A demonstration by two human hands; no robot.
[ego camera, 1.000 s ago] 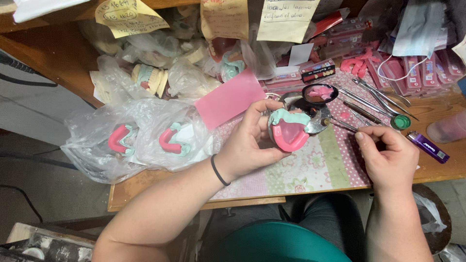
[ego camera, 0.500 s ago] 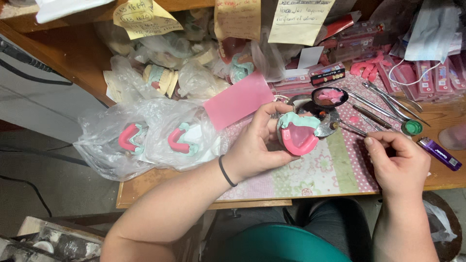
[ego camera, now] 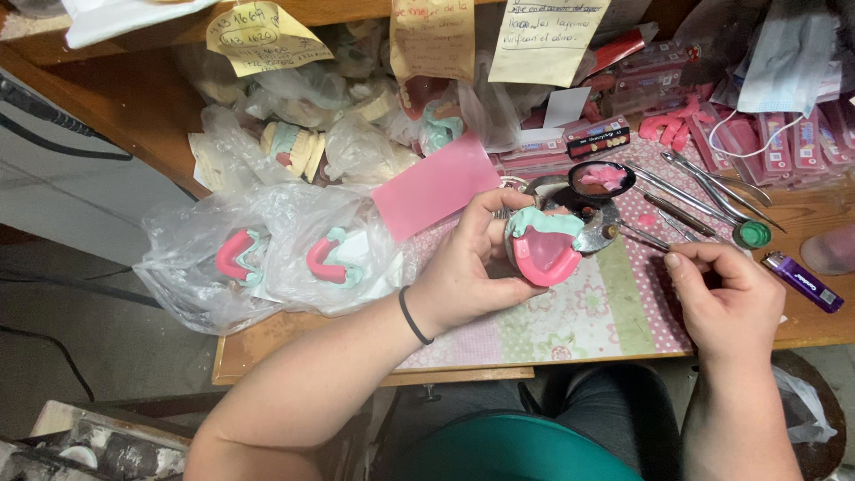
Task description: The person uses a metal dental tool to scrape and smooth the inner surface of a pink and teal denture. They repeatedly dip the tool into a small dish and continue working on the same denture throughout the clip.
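The left hand [ego camera: 468, 276] grips a dental model with pink wax rim [ego camera: 543, 248], holding it just above the patterned mat [ego camera: 579, 316]. The right hand [ego camera: 726, 298] is closed around a thin metal instrument [ego camera: 643, 236], whose tip points toward the model. A purple lighter [ego camera: 803, 281] lies near on the wooden bench [ego camera: 267, 343].

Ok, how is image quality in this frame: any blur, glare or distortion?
Head view: evenly lit and mostly sharp; the left hand and the pink-and-green dental model are crisp. Glare on the plastic bags veils their contents. Wide-angle bending at the edges; right hand sharp.
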